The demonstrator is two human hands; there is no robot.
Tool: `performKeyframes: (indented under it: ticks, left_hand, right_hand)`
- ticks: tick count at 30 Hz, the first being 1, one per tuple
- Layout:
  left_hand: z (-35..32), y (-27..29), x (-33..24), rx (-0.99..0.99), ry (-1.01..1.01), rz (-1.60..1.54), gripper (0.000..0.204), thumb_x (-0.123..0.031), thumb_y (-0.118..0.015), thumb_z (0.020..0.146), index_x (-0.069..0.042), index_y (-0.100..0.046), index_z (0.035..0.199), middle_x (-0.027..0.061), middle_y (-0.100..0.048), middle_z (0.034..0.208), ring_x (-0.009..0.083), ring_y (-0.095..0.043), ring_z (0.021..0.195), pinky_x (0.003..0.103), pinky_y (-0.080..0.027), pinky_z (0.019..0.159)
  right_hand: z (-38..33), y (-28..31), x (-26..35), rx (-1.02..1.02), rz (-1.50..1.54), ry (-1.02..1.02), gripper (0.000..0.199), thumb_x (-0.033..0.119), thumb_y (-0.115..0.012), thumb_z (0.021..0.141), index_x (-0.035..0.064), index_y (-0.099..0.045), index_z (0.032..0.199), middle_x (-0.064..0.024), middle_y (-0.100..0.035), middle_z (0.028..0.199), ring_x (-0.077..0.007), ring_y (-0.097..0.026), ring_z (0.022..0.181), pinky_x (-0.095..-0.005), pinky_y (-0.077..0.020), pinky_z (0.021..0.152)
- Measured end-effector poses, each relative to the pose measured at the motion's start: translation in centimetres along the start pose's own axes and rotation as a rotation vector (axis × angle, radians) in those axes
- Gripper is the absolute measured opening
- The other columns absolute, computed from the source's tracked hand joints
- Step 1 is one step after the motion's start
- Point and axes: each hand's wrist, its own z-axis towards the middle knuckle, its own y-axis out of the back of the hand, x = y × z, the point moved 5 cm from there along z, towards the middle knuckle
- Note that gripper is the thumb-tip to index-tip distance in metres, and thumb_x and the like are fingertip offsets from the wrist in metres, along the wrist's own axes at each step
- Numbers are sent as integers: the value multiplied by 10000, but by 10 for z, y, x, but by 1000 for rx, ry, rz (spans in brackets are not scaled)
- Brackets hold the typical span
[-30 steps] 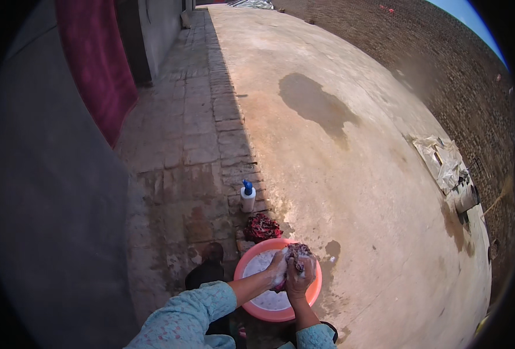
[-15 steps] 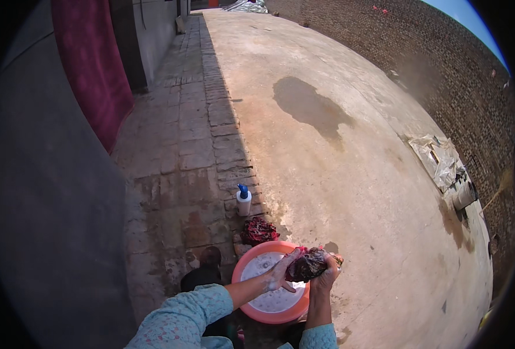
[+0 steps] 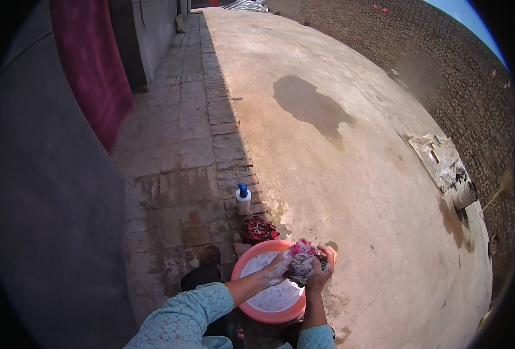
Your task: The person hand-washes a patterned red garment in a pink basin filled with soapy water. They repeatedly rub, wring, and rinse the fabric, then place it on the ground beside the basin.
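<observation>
Between my two hands is a wet, soapy bunched cloth [image 3: 305, 263], dark with pink and red patches. Suds-covered, my left hand [image 3: 276, 270] presses on the cloth's left side. My right hand [image 3: 320, 271] wraps around its right side, fingers curled over the top. The cloth is above the right part of a pink-orange basin [image 3: 257, 314] of foamy water [image 3: 269, 298]. Just beyond the rim lies another crumpled dark red and black cloth [image 3: 259, 230] on the bricks. Behind that stands a white bottle with a blue pump top [image 3: 243, 200].
Brick paving [image 3: 193, 151] runs along the wall at left, where a maroon curtain [image 3: 92, 70] hangs. Sunlit concrete with a damp patch [image 3: 310, 107] stretches right. Plastic sheeting [image 3: 437, 160] and a pale bucket [image 3: 462, 196] are by the far-right brick wall [image 3: 461, 75].
The cloth has been turned and squeezed between my hands, and more of its pink, sudsy side shows. My left hand has closed in against it; my right fingers have shifted over its top.
</observation>
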Motion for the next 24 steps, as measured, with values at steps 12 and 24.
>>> performKeyframes:
  ticks: [12,24]
  left_hand:
    - [-2,19,0,-93,-198,50,250,-126,-585,863,-58,-565,1103,30,-600,1024,113,-579,916,255,-495,767]
    - [16,53,32,376,0,-637,326,-272,-553,879,-74,-516,1136,43,-584,1061,146,-566,945,308,-490,796]
  right_hand:
    - [-33,-30,-23,46,-120,-46,179,148,-669,801,48,-529,851,-114,-528,892,-215,-509,878,-324,-399,814]
    - [-67,-43,10,159,-91,95,204,176,-616,842,2,-544,922,-128,-538,967,-219,-508,939,-350,-396,846]
